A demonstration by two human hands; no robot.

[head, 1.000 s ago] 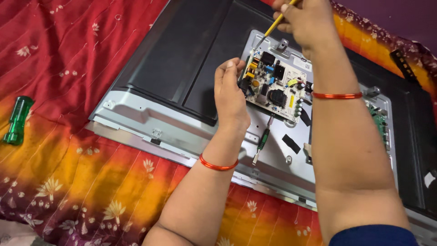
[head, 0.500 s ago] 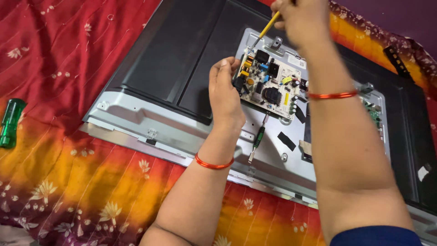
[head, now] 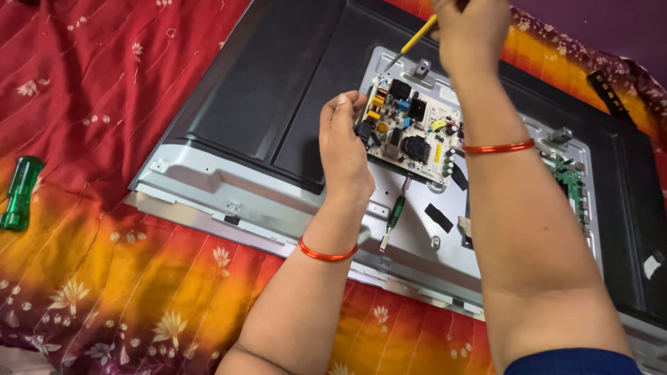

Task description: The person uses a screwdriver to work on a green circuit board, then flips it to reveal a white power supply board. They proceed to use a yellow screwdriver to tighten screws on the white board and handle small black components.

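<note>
1. The big flat screen (head: 229, 90) lies face down on a red and orange flowered cloth (head: 104, 278), so its back is up and easy to reach.
2. A small green-handled tool (head: 394, 212) rests on the grey metal back plate (head: 208, 187), just below the board, close at hand.
3. The left hand (head: 344, 149) has its fingers (head: 340, 114) closed on the near left edge of the circuit board (head: 413, 132), likely to keep it from sliding.
4. The right hand (head: 469, 35) is closed around a yellow screwdriver (head: 413, 43). Its tip points down at the board's far corner.
5. A green handle (head: 19, 193) lies far off to the left on the cloth, touched by no hand.
</note>
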